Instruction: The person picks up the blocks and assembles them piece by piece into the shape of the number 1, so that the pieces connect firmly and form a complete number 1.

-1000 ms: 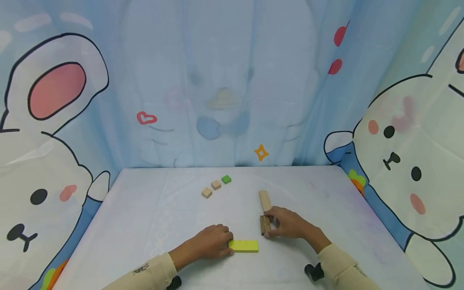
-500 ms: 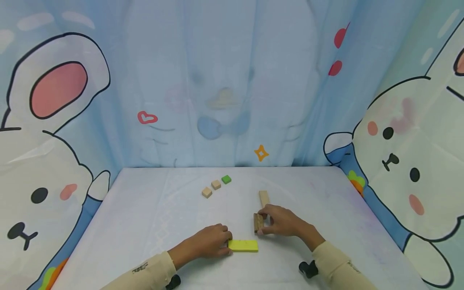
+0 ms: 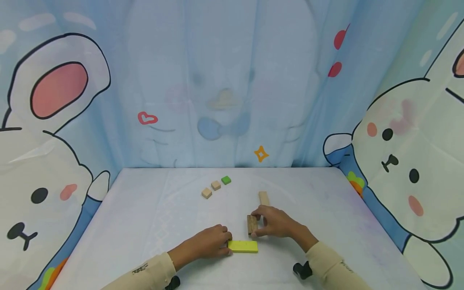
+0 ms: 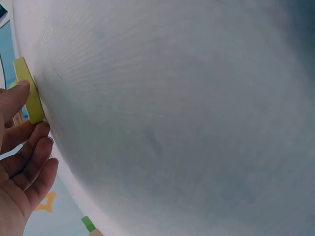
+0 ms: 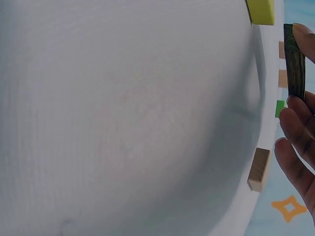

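Observation:
My left hand (image 3: 212, 242) pinches the left end of a flat yellow block (image 3: 243, 246) lying lengthwise on the table; in the left wrist view, thumb and fingers sit on opposite sides of that yellow block (image 4: 34, 105). My right hand (image 3: 278, 224) grips a dark brown, grained wooden block (image 3: 251, 225) by its two ends, thumb at the near one. In the right wrist view the brown block (image 5: 296, 69) shows apart from the tabletop. It is just beyond the right part of the yellow block in the head view.
A pale wooden block (image 3: 264, 197) lies behind my right hand, partly covered by it. Farther back are two pale wooden cubes (image 3: 207, 193) and a green cube (image 3: 226, 180) in a slanting row. The white table (image 3: 152, 217) meets a printed curtain (image 3: 224, 52).
My right hand has carried the brown block leftward, away from the pale block and closer to the yellow one. The left hand and yellow block have stayed in place.

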`<state>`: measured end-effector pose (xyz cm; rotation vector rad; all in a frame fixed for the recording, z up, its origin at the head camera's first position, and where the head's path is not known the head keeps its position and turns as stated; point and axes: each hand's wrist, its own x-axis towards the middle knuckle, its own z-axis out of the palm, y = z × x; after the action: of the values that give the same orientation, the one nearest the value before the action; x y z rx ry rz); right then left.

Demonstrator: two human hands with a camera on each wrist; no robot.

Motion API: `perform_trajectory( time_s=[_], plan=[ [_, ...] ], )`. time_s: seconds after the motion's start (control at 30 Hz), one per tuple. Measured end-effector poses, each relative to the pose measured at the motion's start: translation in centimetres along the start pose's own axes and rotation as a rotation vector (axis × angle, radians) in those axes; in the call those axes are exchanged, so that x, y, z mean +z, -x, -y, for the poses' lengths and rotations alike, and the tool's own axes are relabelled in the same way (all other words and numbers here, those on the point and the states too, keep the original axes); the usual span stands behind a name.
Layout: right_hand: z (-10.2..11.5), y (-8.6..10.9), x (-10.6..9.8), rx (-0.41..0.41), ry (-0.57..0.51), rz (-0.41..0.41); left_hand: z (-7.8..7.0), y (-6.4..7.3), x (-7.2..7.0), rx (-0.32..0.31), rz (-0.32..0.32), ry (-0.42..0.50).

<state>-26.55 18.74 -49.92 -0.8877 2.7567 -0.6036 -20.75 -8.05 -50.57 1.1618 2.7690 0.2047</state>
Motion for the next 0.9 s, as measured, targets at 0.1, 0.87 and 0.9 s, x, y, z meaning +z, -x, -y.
perform_trajectory(
  time_s=[0.1,0.87,0.9],
  plan=[
    [0.2,-0.2,0.3,0.019,-0.003,0.009,0.0,0.0,0.1,0.004,-0.001,-0.004],
    [1.9,-1.5,1.7,-0.008,0.018,0.052,0.2,0.0,0.3,0.016,-0.013,-0.027],
    [2.0,-1.5,1.7,-0.012,0.019,0.054,0.2,0.0,0.3,0.016,-0.013,-0.027]
  ],
)
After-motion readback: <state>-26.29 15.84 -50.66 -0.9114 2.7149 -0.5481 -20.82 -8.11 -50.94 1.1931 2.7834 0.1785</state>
